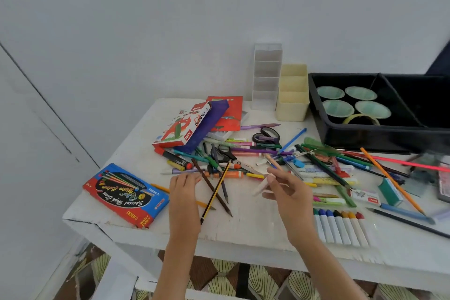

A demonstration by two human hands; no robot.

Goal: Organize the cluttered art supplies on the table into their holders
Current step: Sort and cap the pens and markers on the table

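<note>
Below the chipped front edge of the white tabletop (255, 224), a floor (263, 277) patterned with fan shapes shows. At the near right lies a row of white-wrapped crayons (341, 229) with coloured tips, and at the near left a blue-and-red water colour box (125, 195) lies flat.

Both hands come in between them. The left hand (183, 192) lies palm down over an orange pencil (158, 187), fingertips bent at the pile's edge; I cannot tell whether its grip has anything. Just beside it a brown pencil (211, 187), a striped pencil (215, 193) and a dark pencil (224, 189) cross one another. The right hand (289, 192) hangs above the tabletop, its grip pinched on a pale stick (261, 187) that slants down to the left.

Past the hands sprawls the clutter of pens and markers (316, 168), loose, overlapping and many-coloured, with black scissors (225, 153) lying in it. This tangle lies between the hands and the holders.

Farther left, an oil pastels box (182, 126) leans on a purple case (207, 126), beside a red booklet (230, 114).

At the back a cream holder (292, 105) with open compartments stands just beside a taller white holder (266, 78), against a pale wall (170, 31). To their right a black tray (365, 135) holds green bowls (360, 93) and a tape roll (361, 118).
</note>
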